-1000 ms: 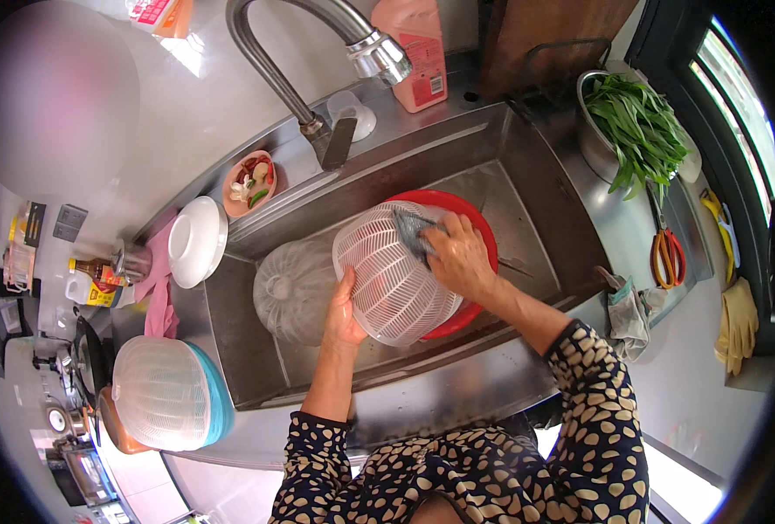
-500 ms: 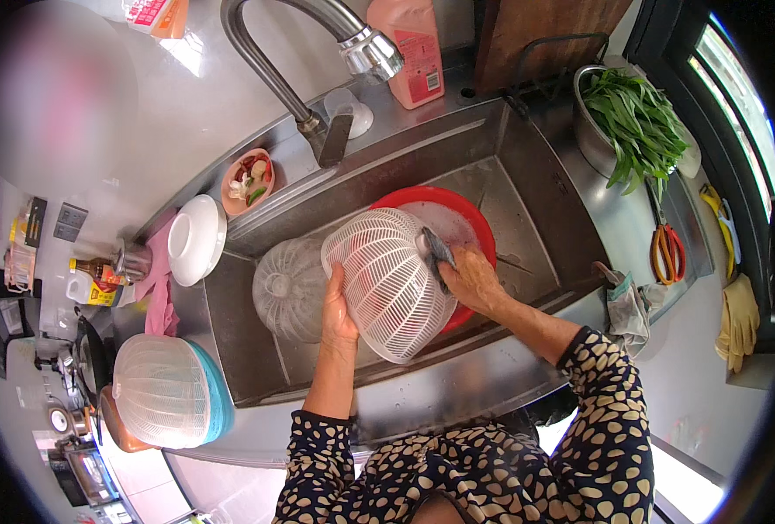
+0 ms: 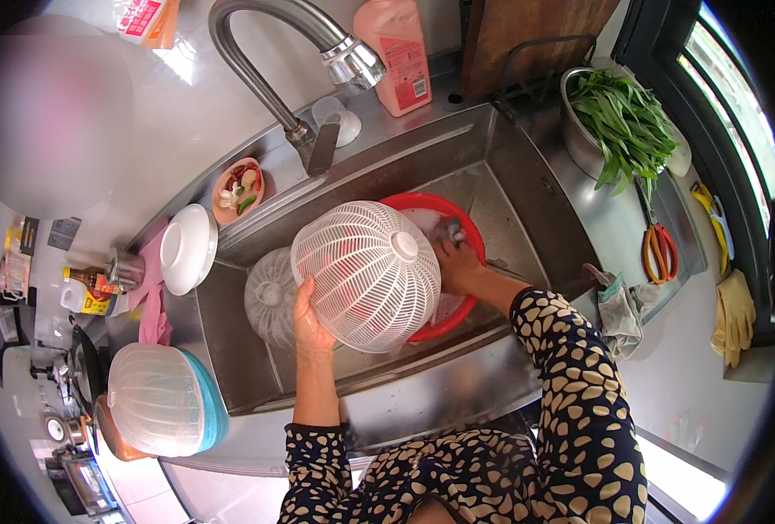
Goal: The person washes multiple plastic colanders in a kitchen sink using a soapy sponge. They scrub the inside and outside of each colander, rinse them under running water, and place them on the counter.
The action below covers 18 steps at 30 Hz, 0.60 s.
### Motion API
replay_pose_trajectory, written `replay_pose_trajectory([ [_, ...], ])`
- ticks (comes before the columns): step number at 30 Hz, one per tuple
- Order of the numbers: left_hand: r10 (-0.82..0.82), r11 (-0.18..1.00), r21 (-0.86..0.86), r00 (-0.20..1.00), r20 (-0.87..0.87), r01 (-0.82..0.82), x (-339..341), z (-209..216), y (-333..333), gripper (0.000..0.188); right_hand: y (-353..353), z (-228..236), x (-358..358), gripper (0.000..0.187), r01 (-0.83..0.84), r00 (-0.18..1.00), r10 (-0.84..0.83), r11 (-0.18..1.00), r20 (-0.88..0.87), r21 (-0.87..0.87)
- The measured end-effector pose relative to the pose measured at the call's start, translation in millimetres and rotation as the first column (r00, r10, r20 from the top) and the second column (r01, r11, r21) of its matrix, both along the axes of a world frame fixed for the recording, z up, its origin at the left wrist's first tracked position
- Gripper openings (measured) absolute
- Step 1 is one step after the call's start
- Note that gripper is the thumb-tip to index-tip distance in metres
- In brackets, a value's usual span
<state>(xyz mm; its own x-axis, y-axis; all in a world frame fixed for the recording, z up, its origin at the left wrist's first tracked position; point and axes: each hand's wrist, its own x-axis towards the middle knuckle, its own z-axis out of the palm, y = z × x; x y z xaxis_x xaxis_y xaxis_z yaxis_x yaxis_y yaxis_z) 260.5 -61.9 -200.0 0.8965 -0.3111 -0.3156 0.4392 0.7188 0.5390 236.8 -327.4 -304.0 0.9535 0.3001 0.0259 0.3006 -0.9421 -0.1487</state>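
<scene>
- Head view: a person in a dark top with pale spots has both arms over a big metal sink
- The left hand has its thumb on the side of a white basket and is clamped on its edge; the other fingers are hidden under it
- The white basket is round and full of little slots, and it is held up over the sink, tipped with its bottom facing up and to the right
- The right hand is over the red bowl, with its fingers bent and clamped on a grey cloth; some of the fingers are hidden
- The red bowl sits in the sink, partly behind the white basket, with suds in it
- A second basket lies in the sink, to the left of the red bowl
- A bent metal tap is behind the sink, with a pink bottle to its right and a small dish of garlic and peppers to its left
- On the right side of the tabletop, a metal bowl is piled with green leaves, and scissors lie near it
</scene>
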Motion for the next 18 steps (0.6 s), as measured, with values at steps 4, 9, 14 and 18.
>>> replay_pose_trajectory([
  [4,0.072,0.997,0.007,0.997,-0.003,-0.072,5.0,-3.8,4.3,0.034,-2.2,55.3,3.6,0.041,0.132,0.702,0.094,0.957,-0.706,0.259],
  [9,0.038,0.994,-0.102,0.999,-0.029,-0.040,6.4,4.0,5.2,0.036,-50.6,124.4,-19.5,0.040,-0.056,0.845,0.333,0.833,-0.418,0.550],
  [14,-0.102,0.992,0.085,0.990,0.102,0.093,-9.8,9.8,-14.3,0.040,2.1,207.5,-41.3,0.042,-0.044,0.997,0.072,0.659,-0.005,0.751],
  [18,-0.182,0.977,0.150,0.964,0.192,0.155,-20.1,9.6,-29.9,0.035,71.6,176.8,-36.8,0.036,-0.275,0.846,-0.022,0.838,0.533,0.471],
])
